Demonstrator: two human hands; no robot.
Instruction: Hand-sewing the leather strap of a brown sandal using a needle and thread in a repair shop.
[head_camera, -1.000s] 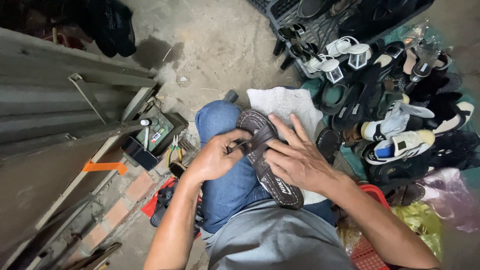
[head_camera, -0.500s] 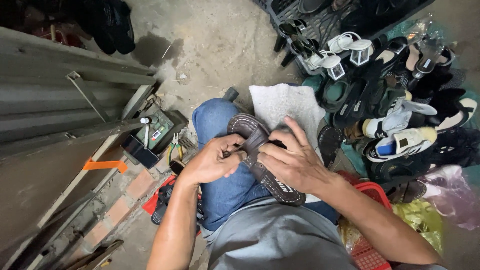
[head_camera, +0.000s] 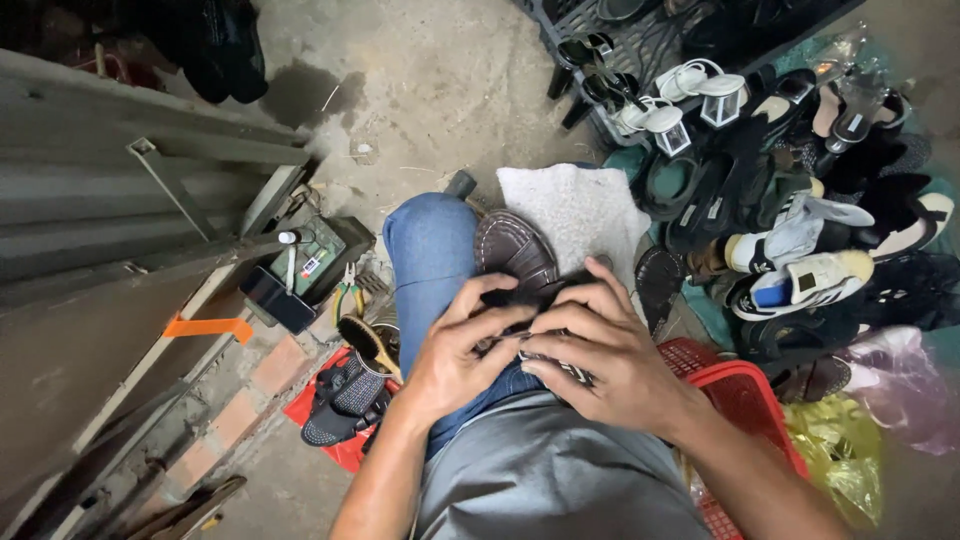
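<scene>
Brown loafer (head_camera: 515, 252) on lap over jeans knee, now nearer the body vs 1 s ago. Left hand (head_camera: 455, 355) & right hand (head_camera: 600, 355), fingers clamped on its rear half; hands closer together. White cloth (head_camera: 580, 210) beyond; red basket (head_camera: 745, 395) right.

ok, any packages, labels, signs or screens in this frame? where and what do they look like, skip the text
Dark rectangular phone-like slab: left of the knee, by the tool box; glossy black, screen dark.
Small white label with red mark: on the green-topped tool box, rectangular.
Yellow plastic bag: lower right, crumpled, beside the red plastic basket.
Pink translucent plastic bag: right edge, crumpled.
No signs.
</scene>
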